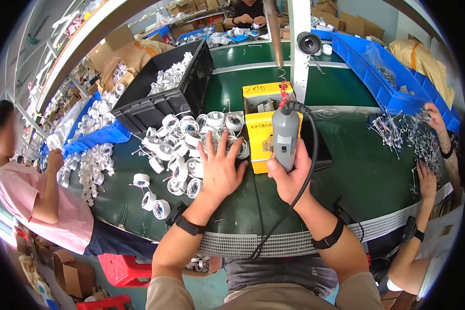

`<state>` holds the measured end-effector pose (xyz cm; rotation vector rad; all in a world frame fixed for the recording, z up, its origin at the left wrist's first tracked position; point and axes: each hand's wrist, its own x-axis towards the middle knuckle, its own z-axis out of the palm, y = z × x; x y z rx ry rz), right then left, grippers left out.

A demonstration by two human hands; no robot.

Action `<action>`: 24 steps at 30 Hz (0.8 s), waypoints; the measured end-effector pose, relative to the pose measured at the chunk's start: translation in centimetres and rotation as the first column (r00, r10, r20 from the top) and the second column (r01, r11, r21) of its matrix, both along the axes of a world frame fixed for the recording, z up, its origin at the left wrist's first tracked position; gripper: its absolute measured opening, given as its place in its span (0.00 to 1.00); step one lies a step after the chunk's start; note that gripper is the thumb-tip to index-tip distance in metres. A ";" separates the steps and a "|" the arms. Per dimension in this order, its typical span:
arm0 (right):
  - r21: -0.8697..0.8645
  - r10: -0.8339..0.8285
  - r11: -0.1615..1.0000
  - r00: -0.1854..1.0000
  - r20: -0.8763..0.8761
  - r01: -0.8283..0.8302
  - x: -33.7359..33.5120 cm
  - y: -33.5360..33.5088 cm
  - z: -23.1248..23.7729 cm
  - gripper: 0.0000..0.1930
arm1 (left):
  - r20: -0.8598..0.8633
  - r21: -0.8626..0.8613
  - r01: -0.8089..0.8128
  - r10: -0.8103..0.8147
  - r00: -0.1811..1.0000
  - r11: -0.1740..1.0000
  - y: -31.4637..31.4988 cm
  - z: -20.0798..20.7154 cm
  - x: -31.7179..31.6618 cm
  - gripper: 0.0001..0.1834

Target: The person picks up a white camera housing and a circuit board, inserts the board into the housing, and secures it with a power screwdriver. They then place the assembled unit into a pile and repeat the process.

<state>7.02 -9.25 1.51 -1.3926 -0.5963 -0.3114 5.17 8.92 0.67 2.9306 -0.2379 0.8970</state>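
My right hand (pixel 294 181) is closed around a grey electric screwdriver (pixel 285 132), its cord running from the top down past my wrist. The tool hangs from a red coiled line above, in front of a yellow box (pixel 257 164). With fingers spread, my left hand (pixel 222 168) reaches over the near right side of a heap of white round plastic housings (pixel 178 173). Whether its fingertips grip any housing cannot be made out. Several housings have thin wires, and a few lie apart, such as one housing (pixel 161 208) near the table's front edge.
A black crate (pixel 160 103) of small white parts stands behind the heap. Blue bins (pixel 367 62) flank the green table (pixel 227 212). Wired parts (pixel 390 135) lie at the right, beside a co-worker's hands (pixel 426 178). A person in pink (pixel 46 196) works at the left.
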 end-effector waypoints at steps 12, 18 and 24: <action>0.020 -0.126 0.992 0.987 0.103 0.125 0.5 0.2 -0.1 0.28 | 0.042 0.086 0.231 -0.235 0.971 0.969 6.5 -0.9 1.5 0.28; -0.112 -0.115 0.986 0.992 0.057 0.121 0.3 -0.4 0.9 0.27 | 0.005 0.153 0.464 -0.470 0.883 0.873 10.2 -1.3 1.1 0.28; -0.100 -0.143 0.984 0.988 0.063 0.149 0.4 -0.6 0.9 0.27 | -0.062 0.129 0.620 -0.618 0.784 0.773 13.0 -1.0 0.7 0.26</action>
